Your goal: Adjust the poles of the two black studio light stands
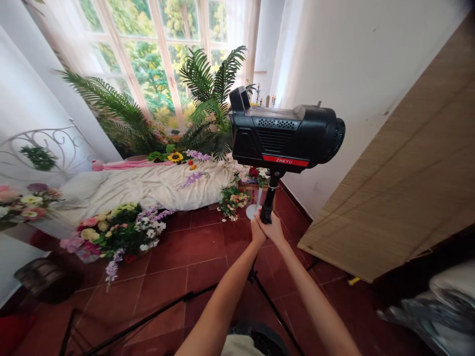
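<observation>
A black studio light (282, 138) with a red "ZHEYU" label sits on top of a black light stand (270, 195), level with the window behind it. Both my hands wrap round the stand's upper pole, just below the lamp head. My left hand (257, 230) grips from the left, and my right hand (273, 228) closes round it from the right, the two touching. The lower pole is hidden behind my hands and arms. Dark stand legs (148, 321) spread out over the floor beneath.
A bed with a cream blanket (166, 185) stands ahead, edged by flower bunches (122, 227) and palm fronds (213, 84). To the right leans a tan panel (389, 148) near the white wall (334, 59). A dark wooden stool-like object (44, 279) is at lower left on red tiles (202, 242).
</observation>
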`<state>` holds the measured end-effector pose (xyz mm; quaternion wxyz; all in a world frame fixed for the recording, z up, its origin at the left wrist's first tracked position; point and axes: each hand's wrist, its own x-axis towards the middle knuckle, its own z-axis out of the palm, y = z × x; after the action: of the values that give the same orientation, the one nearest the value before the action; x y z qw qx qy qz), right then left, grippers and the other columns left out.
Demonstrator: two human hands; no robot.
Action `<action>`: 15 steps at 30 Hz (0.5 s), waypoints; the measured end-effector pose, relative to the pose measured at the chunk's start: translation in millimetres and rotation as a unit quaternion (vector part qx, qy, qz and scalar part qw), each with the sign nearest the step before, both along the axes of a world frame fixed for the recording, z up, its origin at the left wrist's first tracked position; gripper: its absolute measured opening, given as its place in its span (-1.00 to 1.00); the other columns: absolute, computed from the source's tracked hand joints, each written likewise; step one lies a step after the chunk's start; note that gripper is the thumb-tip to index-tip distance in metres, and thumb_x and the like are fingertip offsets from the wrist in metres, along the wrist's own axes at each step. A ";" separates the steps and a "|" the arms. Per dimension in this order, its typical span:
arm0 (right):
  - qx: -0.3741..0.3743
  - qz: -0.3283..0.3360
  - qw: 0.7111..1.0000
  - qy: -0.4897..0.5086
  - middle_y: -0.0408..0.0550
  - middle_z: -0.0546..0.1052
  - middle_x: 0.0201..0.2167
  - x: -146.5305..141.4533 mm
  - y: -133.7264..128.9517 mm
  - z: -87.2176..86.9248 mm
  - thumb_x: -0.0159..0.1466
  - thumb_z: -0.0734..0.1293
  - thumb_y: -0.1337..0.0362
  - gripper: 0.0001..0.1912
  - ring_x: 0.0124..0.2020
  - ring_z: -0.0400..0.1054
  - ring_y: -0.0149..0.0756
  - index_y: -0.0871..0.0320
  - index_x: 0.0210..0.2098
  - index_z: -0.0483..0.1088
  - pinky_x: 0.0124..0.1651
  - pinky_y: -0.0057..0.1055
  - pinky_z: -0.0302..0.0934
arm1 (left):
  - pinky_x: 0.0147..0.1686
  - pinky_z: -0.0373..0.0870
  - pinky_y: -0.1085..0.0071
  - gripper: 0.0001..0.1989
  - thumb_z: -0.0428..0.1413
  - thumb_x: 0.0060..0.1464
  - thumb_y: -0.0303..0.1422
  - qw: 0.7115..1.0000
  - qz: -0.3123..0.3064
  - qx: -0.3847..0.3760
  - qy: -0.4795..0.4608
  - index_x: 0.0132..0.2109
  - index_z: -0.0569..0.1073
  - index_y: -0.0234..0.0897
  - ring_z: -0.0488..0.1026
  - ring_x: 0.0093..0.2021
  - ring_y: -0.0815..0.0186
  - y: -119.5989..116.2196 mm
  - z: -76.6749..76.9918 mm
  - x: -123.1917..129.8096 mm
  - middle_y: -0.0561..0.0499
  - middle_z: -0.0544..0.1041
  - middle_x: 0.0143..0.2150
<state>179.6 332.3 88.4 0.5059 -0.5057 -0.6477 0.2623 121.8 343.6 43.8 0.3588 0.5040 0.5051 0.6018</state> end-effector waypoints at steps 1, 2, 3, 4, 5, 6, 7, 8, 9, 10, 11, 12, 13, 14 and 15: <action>0.009 0.010 1.000 -0.007 -0.02 0.50 -0.29 0.8 2.5 0.4 0.08 0.30 0.06 -0.63 -0.26 0.38 -0.21 0.14 -0.20 0.36 -0.15 -0.26 0.24 | -0.44 0.31 0.45 -0.72 -0.05 0.07 -0.27 1.000 -0.001 0.007 0.022 -0.37 0.44 -0.38 0.38 -0.46 0.33 1.9 -3.1 -0.2 -0.06 0.48 -0.48; 0.018 0.022 1.000 -0.013 -0.02 0.50 -0.29 2.0 4.6 1.4 0.08 0.31 0.06 -0.65 -0.26 0.38 -0.21 0.14 -0.23 0.37 -0.14 -0.26 0.24 | -0.46 0.30 0.45 -0.72 -0.05 0.06 -0.29 0.999 -0.001 0.010 0.043 -0.43 0.43 -0.38 0.37 -0.49 0.34 3.9 -5.9 -0.2 -0.05 0.47 -0.52; 0.025 0.036 0.999 -0.015 -0.02 0.51 -0.27 3.4 6.6 3.0 0.08 0.31 0.06 -0.67 -0.24 0.39 -0.22 0.14 -0.26 0.38 -0.12 -0.26 0.24 | -0.49 0.28 0.46 -0.72 -0.05 0.06 -0.31 0.998 0.004 0.009 0.058 -0.47 0.42 -0.38 0.35 -0.51 0.34 5.9 -8.1 0.1 -0.05 0.46 -0.55; 0.031 0.053 0.998 -0.015 -0.02 0.51 -0.27 5.1 8.3 5.3 0.08 0.30 0.06 -0.69 -0.23 0.39 -0.22 0.13 -0.28 0.39 -0.11 -0.26 0.24 | -0.50 0.27 0.47 -0.72 -0.05 0.05 -0.33 0.998 0.012 0.004 0.065 -0.50 0.41 -0.38 0.35 -0.52 0.34 7.6 -9.7 0.6 -0.05 0.45 -0.56; 0.034 0.075 0.996 -0.014 -0.02 0.51 -0.26 6.9 10.1 8.1 0.08 0.30 0.07 -0.72 -0.21 0.39 -0.22 0.13 -0.31 0.40 -0.10 -0.26 0.24 | -0.52 0.26 0.47 -0.73 -0.05 0.04 -0.34 0.997 0.022 0.000 0.068 -0.51 0.41 -0.38 0.35 -0.53 0.35 8.8 -10.5 1.2 -0.05 0.44 -0.57; 0.034 0.102 0.994 -0.013 -0.02 0.51 -0.27 8.8 11.9 11.1 0.08 0.31 0.07 -0.73 -0.20 0.39 -0.23 0.13 -0.34 0.40 -0.10 -0.26 0.24 | -0.52 0.26 0.48 -0.75 -0.04 0.02 -0.36 0.997 0.032 -0.001 0.069 -0.51 0.41 -0.38 0.35 -0.53 0.35 9.6 -10.6 1.8 -0.05 0.45 -0.56; 0.031 0.129 0.991 -0.011 -0.02 0.52 -0.28 10.6 13.8 14.2 0.08 0.31 0.08 -0.75 -0.20 0.39 -0.23 0.12 -0.37 0.41 -0.10 -0.27 0.25 | -0.51 0.27 0.48 -0.79 -0.02 0.00 -0.37 0.997 0.040 0.001 0.071 -0.48 0.43 -0.37 0.36 -0.52 0.34 9.9 -10.1 2.4 -0.05 0.46 -0.55; 0.024 0.151 0.988 -0.009 -0.03 0.52 -0.30 12.1 15.8 17.2 0.08 0.31 0.08 -0.76 -0.22 0.39 -0.23 0.12 -0.39 0.41 -0.13 -0.28 0.26 | -0.50 0.28 0.48 -0.83 0.00 -0.03 -0.39 0.996 0.043 0.005 0.073 -0.45 0.44 -0.37 0.37 -0.51 0.34 9.7 -9.2 2.9 -0.05 0.47 -0.52; 0.015 0.163 0.986 -0.007 -0.03 0.52 -0.34 13.4 17.6 19.7 0.07 0.32 0.08 -0.76 -0.26 0.40 -0.24 0.13 -0.41 0.40 -0.17 -0.30 0.28 | -0.49 0.29 0.48 -0.86 0.03 -0.06 -0.40 0.996 0.043 0.009 0.075 -0.42 0.45 -0.37 0.38 -0.49 0.33 9.2 -8.0 3.2 -0.05 0.49 -0.50; 0.005 0.166 0.986 -0.004 -0.04 0.52 -0.38 14.1 19.3 21.8 0.07 0.32 0.07 -0.76 -0.31 0.41 -0.25 0.13 -0.42 0.39 -0.22 -0.32 0.29 | -0.48 0.30 0.48 -0.87 0.06 -0.10 -0.41 0.996 0.040 0.012 0.077 -0.39 0.46 -0.37 0.39 -0.48 0.32 8.4 -6.7 3.2 -0.05 0.50 -0.49; -0.003 0.159 0.987 -0.002 -0.06 0.51 -0.43 14.3 20.7 23.5 0.06 0.33 0.07 -0.75 -0.37 0.40 -0.26 0.14 -0.43 0.38 -0.28 -0.35 0.29 | -0.48 0.30 0.48 -0.86 0.08 -0.13 -0.41 0.996 0.037 0.013 0.077 -0.37 0.46 -0.38 0.40 -0.48 0.31 7.6 -5.3 3.2 -0.06 0.50 -0.48; -0.007 0.145 0.989 0.000 -0.07 0.50 -0.47 13.8 21.7 24.8 0.04 0.34 0.06 -0.74 -0.43 0.39 -0.28 0.14 -0.44 0.37 -0.34 -0.37 0.29 | -0.49 0.30 0.48 -0.85 0.09 -0.16 -0.42 0.996 0.035 0.013 0.076 -0.36 0.47 -0.38 0.41 -0.47 0.30 6.9 -4.2 3.0 -0.07 0.51 -0.48; -0.006 0.126 0.992 0.000 -0.08 0.48 -0.51 12.8 22.2 25.9 0.03 0.35 0.05 -0.72 -0.48 0.37 -0.30 0.15 -0.44 0.36 -0.38 -0.39 0.28 | -0.49 0.30 0.48 -0.84 0.10 -0.18 -0.42 0.996 0.035 0.014 0.075 -0.36 0.47 -0.39 0.41 -0.48 0.29 6.3 -3.2 2.8 -0.07 0.51 -0.48; 0.001 0.104 0.995 0.000 -0.09 0.47 -0.53 11.3 22.2 27.2 0.02 0.36 0.05 -0.71 -0.51 0.35 -0.32 0.16 -0.44 0.36 -0.41 -0.41 0.26 | -0.50 0.29 0.48 -0.84 0.10 -0.19 -0.43 0.997 0.036 0.017 0.073 -0.37 0.47 -0.40 0.41 -0.48 0.29 5.9 -2.5 2.5 -0.08 0.51 -0.48; 0.011 0.081 0.997 0.002 -0.09 0.46 -0.53 9.4 22.0 28.8 0.02 0.36 0.05 -0.69 -0.52 0.34 -0.33 0.18 -0.43 0.35 -0.44 -0.42 0.25 | -0.50 0.28 0.48 -0.84 0.10 -0.19 -0.43 0.997 0.037 0.022 0.071 -0.38 0.47 -0.40 0.41 -0.49 0.30 5.8 -2.2 2.4 -0.08 0.50 -0.49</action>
<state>189.1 354.3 117.2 0.4901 -0.4457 -0.6881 0.2961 124.1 349.4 41.7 0.2884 0.5346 0.5340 0.5881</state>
